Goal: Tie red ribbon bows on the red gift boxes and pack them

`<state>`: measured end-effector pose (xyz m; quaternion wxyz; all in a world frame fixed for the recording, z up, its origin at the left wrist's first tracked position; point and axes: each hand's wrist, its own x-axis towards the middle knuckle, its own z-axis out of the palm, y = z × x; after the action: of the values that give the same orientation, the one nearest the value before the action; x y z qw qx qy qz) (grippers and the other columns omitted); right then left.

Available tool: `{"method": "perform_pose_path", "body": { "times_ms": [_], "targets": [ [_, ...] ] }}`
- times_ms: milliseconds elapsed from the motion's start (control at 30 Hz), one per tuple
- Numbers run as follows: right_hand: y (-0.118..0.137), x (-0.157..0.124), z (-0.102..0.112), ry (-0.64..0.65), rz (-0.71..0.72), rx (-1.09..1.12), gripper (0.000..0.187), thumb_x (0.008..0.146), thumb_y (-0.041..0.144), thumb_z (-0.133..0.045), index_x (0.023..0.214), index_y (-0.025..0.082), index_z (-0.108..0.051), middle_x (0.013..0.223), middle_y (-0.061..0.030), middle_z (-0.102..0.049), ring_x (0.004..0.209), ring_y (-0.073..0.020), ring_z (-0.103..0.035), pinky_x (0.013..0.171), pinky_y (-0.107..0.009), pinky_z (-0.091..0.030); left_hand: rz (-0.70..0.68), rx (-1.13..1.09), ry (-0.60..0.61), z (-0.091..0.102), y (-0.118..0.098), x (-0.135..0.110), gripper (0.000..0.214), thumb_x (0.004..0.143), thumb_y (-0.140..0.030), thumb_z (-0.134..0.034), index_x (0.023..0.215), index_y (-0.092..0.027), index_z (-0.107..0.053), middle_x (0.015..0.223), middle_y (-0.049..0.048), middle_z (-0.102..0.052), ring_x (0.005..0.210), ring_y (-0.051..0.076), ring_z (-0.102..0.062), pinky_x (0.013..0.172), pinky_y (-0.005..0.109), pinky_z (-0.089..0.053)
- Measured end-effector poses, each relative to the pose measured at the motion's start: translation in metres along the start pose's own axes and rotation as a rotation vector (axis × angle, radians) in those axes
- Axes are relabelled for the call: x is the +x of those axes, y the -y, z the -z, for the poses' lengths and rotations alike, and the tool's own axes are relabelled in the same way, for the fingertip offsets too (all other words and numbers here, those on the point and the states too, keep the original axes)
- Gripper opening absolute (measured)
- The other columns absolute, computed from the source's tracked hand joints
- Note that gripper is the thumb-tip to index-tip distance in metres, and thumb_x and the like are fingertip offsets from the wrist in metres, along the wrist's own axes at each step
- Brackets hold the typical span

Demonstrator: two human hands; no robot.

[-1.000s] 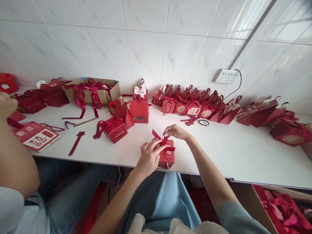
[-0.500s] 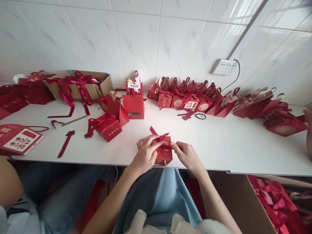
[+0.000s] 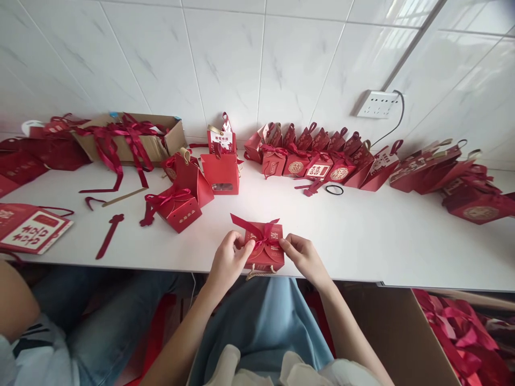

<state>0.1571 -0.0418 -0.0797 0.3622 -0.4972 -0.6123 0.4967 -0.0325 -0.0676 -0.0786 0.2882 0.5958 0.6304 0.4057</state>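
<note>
Behind everything rose the tiled wall, and below it stretched the white table, red boxes lined along its back. One box sat at the near edge, right in front of the person and between the two hands. Drawing its tied ribbon snug seemed to be the step in hand; the next move, in my judgement, called for an even pull from both sides, gentle enough not to crush the box. The left hand was mostly closed, thumb and forefinger pinched together at the box's left side; the right hand pinched likewise at the right, its other fingers curled in. Both seemed to grip the ribbon, though the fingers hid whether by loop or end. One free tail stuck out far left (rather jauntily). Smallest came the knot, near the middle of the top.
</note>
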Motion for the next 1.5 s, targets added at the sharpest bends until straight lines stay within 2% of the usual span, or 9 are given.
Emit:
{"method": "perform_pose_path", "body": {
  "times_ms": [367, 533, 733, 933, 1100, 1167, 1300, 1400, 1500],
  "targets": [
    [-0.020, 0.006, 0.000, 0.109, -0.074, 0.396, 0.043, 0.081, 0.051, -0.056, 0.058, 0.020, -0.037, 0.055, 0.0052, -0.034, 0.051, -0.0093, -0.027, 0.051, -0.025, -0.022, -0.015, -0.132, 0.293, 0.017, 0.001, 0.010, 0.026, 0.087, -0.041, -0.044, 0.070, -0.020, -0.044, 0.069, -0.0020, -0.050, 0.064, 0.013, -0.048, 0.059, 0.023, -0.039],
    [-0.027, 0.009, -0.004, 0.093, -0.082, 0.538, 0.045, 0.077, 0.050, -0.060, 0.056, 0.020, -0.034, 0.056, 0.0056, -0.028, 0.053, -0.0096, -0.023, 0.053, -0.025, -0.022, -0.041, -0.132, 0.298, 0.015, 0.004, 0.013, 0.026, 0.088, -0.039, -0.042, 0.070, -0.020, -0.042, 0.069, -0.0027, -0.048, 0.062, 0.012, -0.046, 0.058, 0.023, -0.037],
    [-0.029, 0.009, -0.010, 0.042, -0.115, 0.684, 0.046, 0.073, 0.047, -0.065, 0.054, 0.020, -0.032, 0.055, 0.0064, -0.024, 0.052, -0.0092, -0.023, 0.054, -0.024, -0.026, -0.061, -0.133, 0.216, 0.005, 0.006, 0.013, 0.027, 0.089, -0.037, -0.040, 0.067, -0.021, -0.036, 0.063, -0.0045, -0.039, 0.058, 0.011, -0.038, 0.057, 0.023, -0.034],
    [-0.036, 0.008, -0.002, 0.051, -0.085, 0.505, 0.044, 0.077, 0.054, -0.060, 0.057, 0.020, -0.041, 0.055, 0.0053, -0.034, 0.052, -0.0096, -0.031, 0.054, -0.025, -0.029, 0.039, -0.288, 0.187, 0.000, 0.016, 0.012, 0.032, 0.085, -0.046, -0.044, 0.067, -0.020, -0.043, 0.063, -0.0033, -0.045, 0.060, 0.012, -0.044, 0.060, 0.024, -0.038],
    [-0.031, 0.020, 0.011, -0.090, -0.044, 0.423, 0.037, 0.077, 0.057, -0.057, 0.077, 0.020, -0.059, 0.077, -0.0012, -0.053, 0.075, -0.0152, -0.051, 0.067, -0.027, -0.042, 0.089, -0.538, 0.208, -0.003, 0.030, 0.027, 0.041, 0.084, -0.053, -0.044, 0.103, -0.017, -0.053, 0.097, 0.0065, -0.063, 0.094, 0.020, -0.058, 0.086, 0.034, -0.044],
    [-0.026, 0.029, 0.013, -0.056, -0.053, 0.385, 0.037, 0.078, 0.054, -0.058, 0.090, 0.020, -0.063, 0.091, -0.0051, -0.059, 0.091, -0.0186, -0.054, 0.075, -0.029, -0.044, 0.086, -0.579, 0.209, -0.004, 0.032, 0.035, 0.044, 0.082, -0.052, -0.050, 0.108, -0.017, -0.053, 0.104, 0.0085, -0.064, 0.101, 0.022, -0.058, 0.090, 0.034, -0.043],
    [-0.019, 0.045, 0.009, 0.074, -0.064, 0.433, 0.036, 0.075, 0.052, -0.062, 0.081, 0.017, -0.063, 0.081, -0.0037, -0.063, 0.078, -0.0162, -0.058, 0.073, -0.030, -0.044, 0.037, -0.539, 0.209, -0.003, 0.028, 0.051, 0.038, 0.080, -0.050, -0.053, 0.093, -0.015, -0.061, 0.103, 0.0099, -0.066, 0.101, 0.023, -0.058, 0.088, 0.032, -0.044],
    [-0.015, 0.053, 0.005, 0.052, -0.086, 0.509, 0.036, 0.066, 0.050, -0.070, 0.068, 0.017, -0.056, 0.072, -0.0004, -0.061, 0.063, -0.0122, -0.055, 0.063, -0.027, -0.043, -0.025, -0.491, 0.204, -0.002, 0.021, 0.062, 0.033, 0.079, -0.048, -0.056, 0.081, -0.015, -0.062, 0.091, 0.0074, -0.067, 0.091, 0.020, -0.060, 0.085, 0.031, -0.044],
    [-0.011, 0.055, 0.003, 0.033, -0.130, 0.552, 0.037, 0.062, 0.048, -0.073, 0.074, 0.018, -0.055, 0.073, -0.0004, -0.063, 0.059, -0.0112, -0.054, 0.056, -0.024, -0.040, -0.041, -0.472, 0.201, -0.003, 0.014, 0.070, 0.031, 0.074, -0.047, -0.062, 0.074, -0.015, -0.061, 0.077, 0.0031, -0.064, 0.077, 0.017, -0.058, 0.076, 0.028, -0.044]
  ]
}}
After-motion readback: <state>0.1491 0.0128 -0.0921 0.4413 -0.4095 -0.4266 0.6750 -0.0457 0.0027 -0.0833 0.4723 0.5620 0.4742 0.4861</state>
